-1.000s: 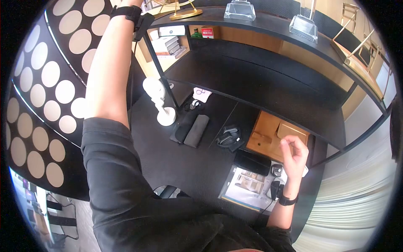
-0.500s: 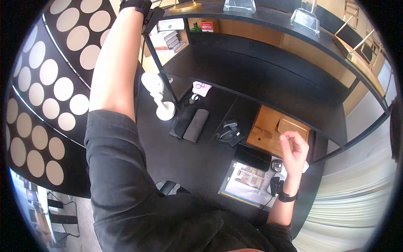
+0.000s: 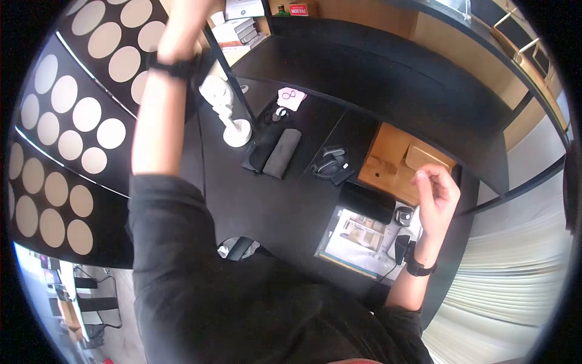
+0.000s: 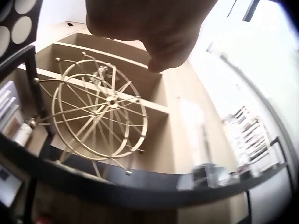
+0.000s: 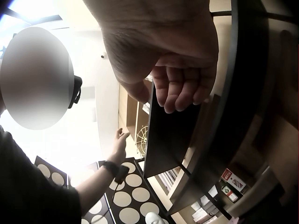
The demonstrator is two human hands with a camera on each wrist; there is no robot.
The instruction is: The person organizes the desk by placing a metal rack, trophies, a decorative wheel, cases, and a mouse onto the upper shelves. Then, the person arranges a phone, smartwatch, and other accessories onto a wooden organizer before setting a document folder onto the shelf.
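My left hand is raised at the top left of the head view, blurred and partly cut off by the frame edge. In the left wrist view this hand hangs over a gold wire Ferris wheel model on the upper shelf, with a gap between them. The right wrist view shows the left hand beside the wheel, fingers loose, holding nothing. Over the right side of the desk, my right hand has relaxed, softly bent fingers around air. Below it lies a brown leather folder.
A black shelf spans the back of the desk. On the desk are a white bust figurine, a dark grey pouch, black straps, a black case and a printed brochure. A dotted black panel stands on the left.
My left hand has drawn down and back into the head view. The head view has tilted lower, so the shelf sits higher in it. The right hand keeps its pose.
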